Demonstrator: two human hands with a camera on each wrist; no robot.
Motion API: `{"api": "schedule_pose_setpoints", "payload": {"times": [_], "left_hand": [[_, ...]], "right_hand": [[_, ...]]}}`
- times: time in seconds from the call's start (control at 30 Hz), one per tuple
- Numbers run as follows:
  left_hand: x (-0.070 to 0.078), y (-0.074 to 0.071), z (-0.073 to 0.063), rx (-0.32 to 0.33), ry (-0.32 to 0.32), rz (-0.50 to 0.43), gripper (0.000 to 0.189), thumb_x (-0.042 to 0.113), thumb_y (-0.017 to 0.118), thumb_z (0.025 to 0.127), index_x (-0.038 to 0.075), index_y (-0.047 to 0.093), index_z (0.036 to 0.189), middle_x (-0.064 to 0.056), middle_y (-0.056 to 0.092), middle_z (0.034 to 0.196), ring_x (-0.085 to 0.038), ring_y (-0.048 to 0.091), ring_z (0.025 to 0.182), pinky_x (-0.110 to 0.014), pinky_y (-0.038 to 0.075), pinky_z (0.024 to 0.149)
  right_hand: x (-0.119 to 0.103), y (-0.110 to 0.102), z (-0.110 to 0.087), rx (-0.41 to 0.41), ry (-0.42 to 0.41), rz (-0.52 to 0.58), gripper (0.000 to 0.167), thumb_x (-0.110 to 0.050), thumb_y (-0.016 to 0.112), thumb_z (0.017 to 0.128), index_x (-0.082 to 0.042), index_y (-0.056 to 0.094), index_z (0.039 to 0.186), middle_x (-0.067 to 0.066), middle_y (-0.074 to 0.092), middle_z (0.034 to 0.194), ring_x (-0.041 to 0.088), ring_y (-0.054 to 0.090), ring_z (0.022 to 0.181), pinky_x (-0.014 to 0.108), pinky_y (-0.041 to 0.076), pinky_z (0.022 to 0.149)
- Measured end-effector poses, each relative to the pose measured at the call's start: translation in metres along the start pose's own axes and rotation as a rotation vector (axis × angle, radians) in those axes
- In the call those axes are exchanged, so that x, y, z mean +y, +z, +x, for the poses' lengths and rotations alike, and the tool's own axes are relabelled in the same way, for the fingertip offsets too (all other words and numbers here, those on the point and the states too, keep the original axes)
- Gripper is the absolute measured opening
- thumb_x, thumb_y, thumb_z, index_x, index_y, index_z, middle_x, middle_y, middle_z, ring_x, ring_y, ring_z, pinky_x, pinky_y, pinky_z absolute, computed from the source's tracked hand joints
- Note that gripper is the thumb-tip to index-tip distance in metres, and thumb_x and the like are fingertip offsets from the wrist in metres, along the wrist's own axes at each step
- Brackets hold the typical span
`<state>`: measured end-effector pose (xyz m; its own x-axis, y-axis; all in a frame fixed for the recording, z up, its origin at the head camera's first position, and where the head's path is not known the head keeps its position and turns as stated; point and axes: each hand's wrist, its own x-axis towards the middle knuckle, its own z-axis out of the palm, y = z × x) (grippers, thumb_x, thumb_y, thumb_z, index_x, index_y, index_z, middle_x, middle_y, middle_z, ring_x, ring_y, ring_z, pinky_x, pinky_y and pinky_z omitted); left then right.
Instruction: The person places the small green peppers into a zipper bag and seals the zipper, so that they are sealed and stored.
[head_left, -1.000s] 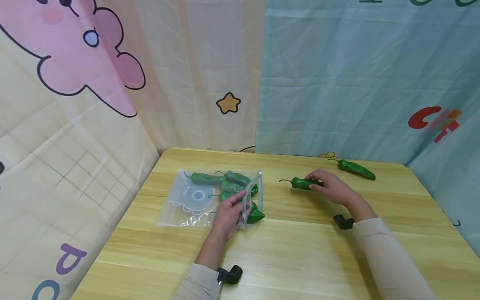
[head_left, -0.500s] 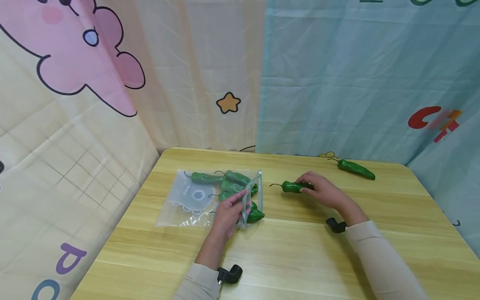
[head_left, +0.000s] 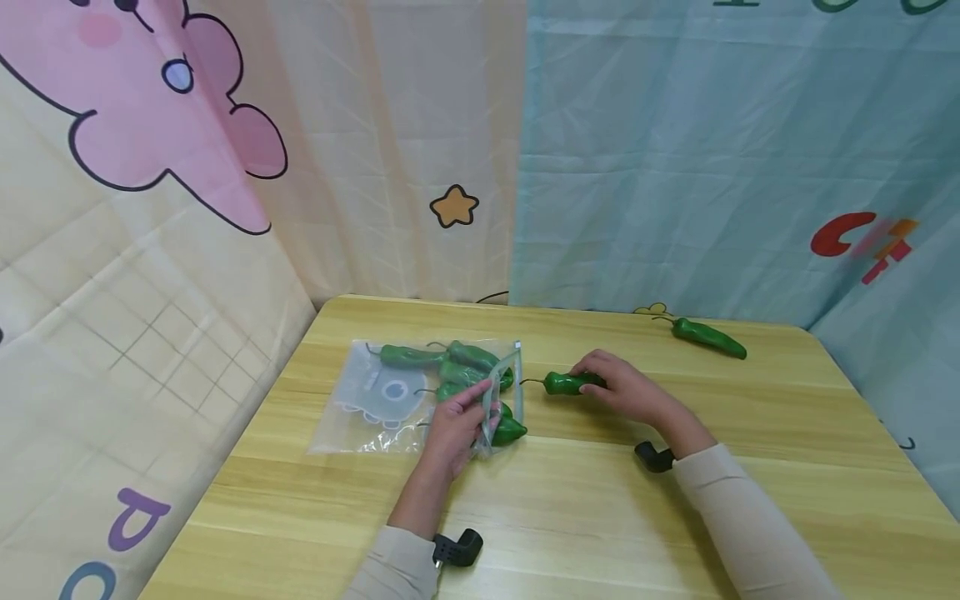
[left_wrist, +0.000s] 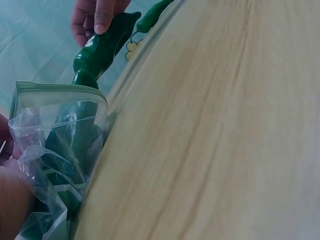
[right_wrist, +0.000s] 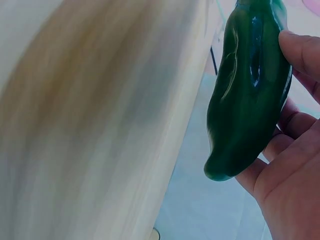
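A clear zip bag [head_left: 337, 429] lies on its side on the table, its mouth facing right, with several green peppers [head_left: 411, 357] inside. My left hand [head_left: 453, 429] pinches the near edge of the bag's mouth. One pepper tip [head_left: 510, 431] shows at the opening. My right hand [head_left: 618, 387] grips another green pepper [head_left: 562, 383] by its body, thumb on one side and fingers on the other, as the right wrist view shows. The stem of this held pepper [right_wrist: 250, 90] points left, close to the bag's mouth. In the left wrist view the bag's zip rim [left_wrist: 60, 86] stands apart.
One more green pepper [head_left: 708, 337] lies at the back right of the wooden table [head_left: 570, 517], near its far edge. Printed curtains [head_left: 397, 150] hang behind and beside the table.
My right hand has carried its pepper leftward, bringing the stem near the bag's mouth. My left hand and the bag have stayed in place.
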<state>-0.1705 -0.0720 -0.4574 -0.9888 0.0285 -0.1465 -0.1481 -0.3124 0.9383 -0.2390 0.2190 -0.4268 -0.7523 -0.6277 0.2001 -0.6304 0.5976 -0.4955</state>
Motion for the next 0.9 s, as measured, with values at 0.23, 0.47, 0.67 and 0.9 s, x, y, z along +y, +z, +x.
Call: {"api": "schedule_pose_setpoints", "payload": {"times": [0.23, 0.47, 0.67, 0.9], "left_hand": [[-0.001, 0.0, 0.0, -0.009, 0.008, 0.006, 0.047, -0.011, 0.054, 0.09, -0.001, 0.056, 0.137, -0.023, 0.06, 0.129, -0.017, 0.066, 0.096, -0.024, 0.057, 0.078], [-0.001, 0.0, 0.0, -0.009, 0.01, 0.004, 0.048, -0.011, 0.053, 0.09, -0.002, 0.055, 0.137, -0.025, 0.059, 0.128, -0.017, 0.066, 0.095, -0.024, 0.057, 0.077], [0.0, 0.0, 0.0, -0.005, 0.005, 0.005, 0.048, -0.012, 0.053, 0.089, -0.001, 0.057, 0.136, -0.023, 0.061, 0.127, -0.016, 0.066, 0.094, -0.024, 0.057, 0.077], [0.0, 0.0, 0.0, 0.001, 0.0, 0.008, 0.05, -0.013, 0.052, 0.088, 0.0, 0.058, 0.136, -0.021, 0.058, 0.131, -0.017, 0.066, 0.096, -0.026, 0.057, 0.08]], "right_hand": [[-0.007, 0.01, 0.007, -0.032, 0.008, -0.004, 0.021, -0.008, 0.064, 0.096, -0.008, 0.065, 0.118, 0.006, 0.06, 0.116, 0.025, 0.056, 0.108, 0.048, 0.049, 0.094], [-0.015, 0.02, 0.013, -0.056, 0.011, 0.007, 0.021, -0.009, 0.064, 0.097, -0.008, 0.065, 0.118, 0.005, 0.06, 0.117, 0.024, 0.056, 0.109, 0.047, 0.049, 0.095], [-0.02, 0.028, 0.021, -0.072, -0.021, -0.006, 0.021, -0.008, 0.063, 0.097, -0.009, 0.065, 0.118, 0.004, 0.06, 0.117, 0.023, 0.057, 0.109, 0.045, 0.05, 0.095], [-0.026, 0.036, 0.03, -0.084, -0.03, -0.018, 0.02, -0.008, 0.062, 0.097, -0.009, 0.065, 0.118, 0.004, 0.059, 0.115, 0.022, 0.056, 0.106, 0.044, 0.05, 0.094]]}}
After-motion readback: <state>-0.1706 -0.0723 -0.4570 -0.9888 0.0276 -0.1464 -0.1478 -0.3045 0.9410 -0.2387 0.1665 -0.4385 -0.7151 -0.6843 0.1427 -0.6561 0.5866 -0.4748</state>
